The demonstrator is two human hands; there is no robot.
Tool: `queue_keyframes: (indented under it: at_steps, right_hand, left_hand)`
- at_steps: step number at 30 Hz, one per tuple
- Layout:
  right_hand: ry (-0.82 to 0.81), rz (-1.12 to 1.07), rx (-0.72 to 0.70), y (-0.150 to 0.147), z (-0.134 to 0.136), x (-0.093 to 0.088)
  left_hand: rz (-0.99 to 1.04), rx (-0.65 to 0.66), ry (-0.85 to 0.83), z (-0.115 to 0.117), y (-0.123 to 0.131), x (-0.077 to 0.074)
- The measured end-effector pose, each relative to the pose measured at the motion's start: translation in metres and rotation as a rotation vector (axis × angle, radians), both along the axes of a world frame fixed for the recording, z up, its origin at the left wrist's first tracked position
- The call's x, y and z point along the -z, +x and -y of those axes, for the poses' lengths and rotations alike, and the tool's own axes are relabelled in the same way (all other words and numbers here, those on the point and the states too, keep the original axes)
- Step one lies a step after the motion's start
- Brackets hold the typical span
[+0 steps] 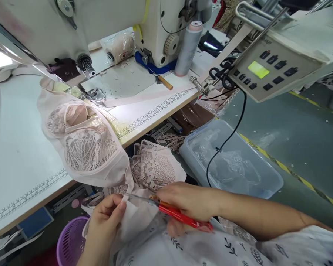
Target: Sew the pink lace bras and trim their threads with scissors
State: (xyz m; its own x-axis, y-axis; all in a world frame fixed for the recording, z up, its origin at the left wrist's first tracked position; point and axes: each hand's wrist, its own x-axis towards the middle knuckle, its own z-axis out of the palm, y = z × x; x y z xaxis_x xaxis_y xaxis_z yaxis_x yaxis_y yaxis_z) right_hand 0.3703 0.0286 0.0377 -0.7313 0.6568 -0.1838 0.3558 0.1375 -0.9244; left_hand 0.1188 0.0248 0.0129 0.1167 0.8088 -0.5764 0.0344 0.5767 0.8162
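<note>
A pale pink lace bra (91, 147) lies partly on the white sewing table and hangs over its front edge. My left hand (108, 218) pinches the bra's hanging fabric between thumb and fingers. Red-handled scissors (180, 216) are gripped in my right hand (183, 201), their blades pointing left at the fabric beside my left fingertips. Whether the blades have the cloth between them I cannot tell. Another lace piece (158, 166) rests near my lap, just beyond the scissors. At the far end, the bra reaches the sewing machine's presser foot (97, 96).
The sewing machine (113, 22) stands over the table (19, 147). A grey thread cone (188, 48) and a wooden-handled tool (165, 82) are beside it. A control panel (266, 70) juts in at right, above a clear plastic bin (255, 147). A purple basket (72, 240) sits below left.
</note>
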Motion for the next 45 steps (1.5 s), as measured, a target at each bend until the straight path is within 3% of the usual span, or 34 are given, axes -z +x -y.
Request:
queue_keyframes:
  at_steps: [5, 10, 25, 32, 36, 41, 45]
  right_hand:
    - [-0.101, 0.206, -0.087, -0.002, 0.012, 0.013]
    - [-0.095, 0.301, -0.163, -0.012, 0.005, 0.006]
    - [-0.004, 0.36, -0.136, -0.021, 0.006, 0.009]
    - [-0.084, 0.27, 0.035, -0.026, 0.015, 0.021]
    - [-0.015, 0.242, 0.203, -0.023, 0.012, 0.02]
    - [0.05, -0.072, 0.424, -0.026, 0.0, 0.006]
    - [0.074, -0.276, 0.382, -0.038, -0.01, 0.004]
  left_hand:
    - [0.027, -0.061, 0.027, 0.003, 0.003, 0.0]
    - [0.004, -0.083, 0.021, 0.004, 0.007, -0.002]
    - [-0.059, -0.101, 0.037, 0.006, 0.01, 0.0]
    - [-0.104, -0.071, 0.096, 0.007, 0.012, -0.002]
    - [-0.135, 0.016, 0.14, 0.008, 0.009, -0.007]
    - [-0.161, 0.139, 0.318, 0.006, 0.004, -0.011]
    - [-0.178, 0.175, 0.257, 0.006, 0.0, -0.011]
